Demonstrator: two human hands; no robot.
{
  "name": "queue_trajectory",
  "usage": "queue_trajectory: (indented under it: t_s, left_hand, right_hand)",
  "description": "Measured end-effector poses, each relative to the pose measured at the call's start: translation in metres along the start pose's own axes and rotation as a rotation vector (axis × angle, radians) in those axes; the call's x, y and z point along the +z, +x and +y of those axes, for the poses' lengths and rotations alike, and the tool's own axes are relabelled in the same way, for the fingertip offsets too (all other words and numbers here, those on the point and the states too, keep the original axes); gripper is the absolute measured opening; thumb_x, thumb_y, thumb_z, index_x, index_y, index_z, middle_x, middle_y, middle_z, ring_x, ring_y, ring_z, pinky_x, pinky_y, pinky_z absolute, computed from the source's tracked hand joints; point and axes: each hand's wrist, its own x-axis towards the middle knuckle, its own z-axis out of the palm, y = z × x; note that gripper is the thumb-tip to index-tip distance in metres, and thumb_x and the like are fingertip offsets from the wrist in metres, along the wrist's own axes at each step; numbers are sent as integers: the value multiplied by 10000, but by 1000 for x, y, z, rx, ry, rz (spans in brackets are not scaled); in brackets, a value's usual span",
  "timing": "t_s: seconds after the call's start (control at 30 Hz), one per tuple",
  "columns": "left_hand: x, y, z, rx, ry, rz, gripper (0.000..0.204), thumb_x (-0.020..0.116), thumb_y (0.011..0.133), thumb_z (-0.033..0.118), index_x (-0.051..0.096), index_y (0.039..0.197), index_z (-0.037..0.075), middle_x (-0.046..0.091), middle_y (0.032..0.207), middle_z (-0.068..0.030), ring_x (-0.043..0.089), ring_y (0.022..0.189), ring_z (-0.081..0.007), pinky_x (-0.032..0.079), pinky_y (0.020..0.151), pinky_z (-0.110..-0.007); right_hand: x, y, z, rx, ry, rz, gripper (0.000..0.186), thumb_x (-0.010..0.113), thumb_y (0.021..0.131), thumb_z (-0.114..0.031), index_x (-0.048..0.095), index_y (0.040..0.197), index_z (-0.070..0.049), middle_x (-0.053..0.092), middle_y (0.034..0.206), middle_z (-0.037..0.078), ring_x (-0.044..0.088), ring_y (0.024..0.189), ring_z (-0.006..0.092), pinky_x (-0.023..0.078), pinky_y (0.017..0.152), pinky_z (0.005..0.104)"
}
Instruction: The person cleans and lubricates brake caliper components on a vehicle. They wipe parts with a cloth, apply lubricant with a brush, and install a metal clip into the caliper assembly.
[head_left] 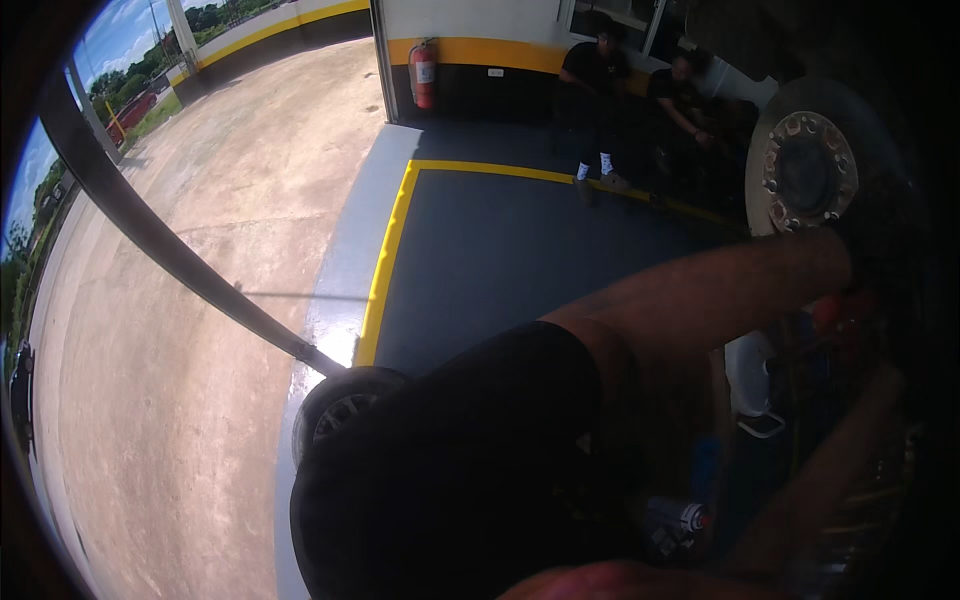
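My left forearm [720,290] stretches across to the right, ending in deep shadow below a large wheel [805,170] with a pale hub and a ring of lug nuts. My right forearm [835,470] rises from the lower edge toward the same dark spot. Both hands are lost in the shadow at the right rim, so their fingers cannot be made out. A red object [838,315] shows between the two wrists; its kind is unclear. Just left of it stands a white plastic container [748,372]. Lower down, a spray can [688,516] lies near my right arm.
Two people [597,75] sit along the back wall. A red fire extinguisher [424,78] hangs beside the doorway. Yellow lines [390,260] border the dark grey floor [500,245]. A tyre [345,405] rests to my left by a dark post [170,230]; sunlit concrete [200,330] lies beyond.
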Motion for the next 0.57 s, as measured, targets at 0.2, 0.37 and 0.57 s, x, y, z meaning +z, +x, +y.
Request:
queue_trajectory:
  t_s: [0.2, 0.37, 0.57]
  left_hand:
    - [-104, -10, -70, 306, 535, -135, 108, 688, 844, 200, 681, 861, 94, 660, 792, -103, 657, 709, -307, 501, 618, -425]
    - [-124, 11, -55, 77, 180, -350, 359, 723, 913, 245, 558, 1195, 96, 574, 1115, -132, 565, 1038, -358, 440, 904, -415]
    - [-119, 0, -31, -55, 122, -136, 176, 708, 949, 226, 719, 1048, 80, 737, 1025, -126, 724, 955, -270, 552, 836, -373]
  right_hand:
    - [45, 24, -34, 155, 1108, 1, 386, 531, 1009, -306, 601, 1260, -20, 673, 1181, 127, 652, 1041, 282, 520, 960, 403]
    - [63, 19, -43, 120, 1665, -147, 454, 460, 1045, -322, 563, 1366, -16, 664, 1264, 122, 653, 1080, 257, 521, 992, 389]
    - [62, 9, -37, -113, 1808, -316, 538, 420, 1064, -354, 486, 1492, -35, 608, 1420, 125, 604, 1245, 248, 477, 1095, 401]
